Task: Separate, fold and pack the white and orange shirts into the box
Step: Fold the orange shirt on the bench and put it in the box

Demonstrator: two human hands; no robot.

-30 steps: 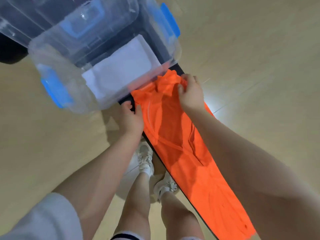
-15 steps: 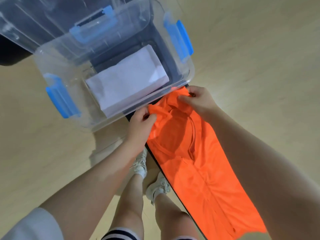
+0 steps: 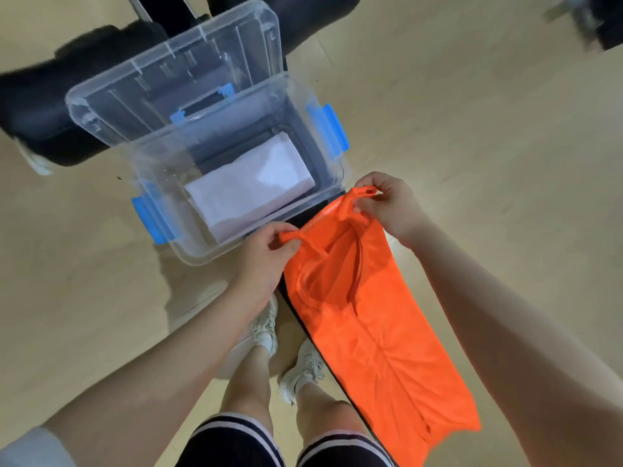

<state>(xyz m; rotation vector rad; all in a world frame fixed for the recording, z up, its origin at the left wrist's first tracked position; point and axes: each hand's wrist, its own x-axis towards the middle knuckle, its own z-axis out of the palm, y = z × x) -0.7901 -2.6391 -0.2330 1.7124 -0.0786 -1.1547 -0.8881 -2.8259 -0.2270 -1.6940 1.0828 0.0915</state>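
Observation:
An orange shirt [image 3: 371,332] lies stretched out in a long narrow strip in front of me. My left hand [image 3: 266,261] pinches one shoulder strap of it, and my right hand [image 3: 387,203] pinches the other, lifting the top end just off the surface. Right beyond my hands stands a clear plastic box [image 3: 161,156] with blue latches. Inside it lies a folded white shirt [image 3: 249,190], flat on the bottom.
The box's clear lid [image 3: 168,79] leans open behind it. A black seat or cushion [image 3: 43,109] sits at the back left. The shirt rests on a narrow black surface [image 3: 293,308]. My legs and white shoes [image 3: 266,328] stand on the wooden floor.
Both hands have shifted from the bunched collar to the two shoulder straps and lifted them, spreading the shirt's top end. The view has tilted up, showing more of the lid.

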